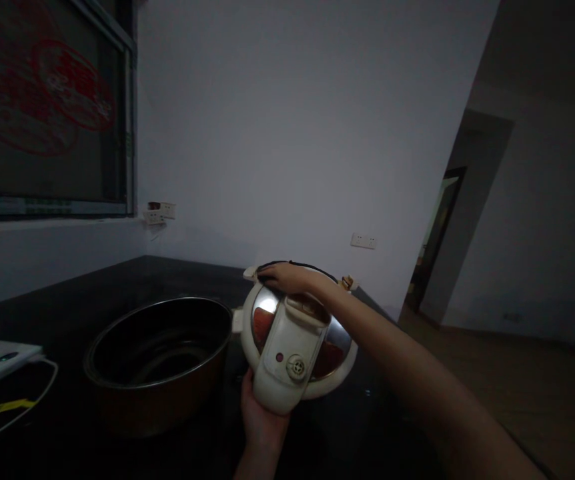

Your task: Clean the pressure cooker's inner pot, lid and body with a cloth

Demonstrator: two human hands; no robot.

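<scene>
Head view: white-rimmed lid (287, 350) tilts over dark countertop (192, 277), just right of open pot (162, 401), left hand (265, 421) grasping its lower end, right hand (287, 277) laid on its far rim, finger closure there impossible to tell.

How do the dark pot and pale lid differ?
The pot is dark; the lid is mostly cream with shiny metal patches. The pot sits upright on the counter; the lid tilts, the left hand beneath and the right hand at its upper edge. Both look round.
</scene>
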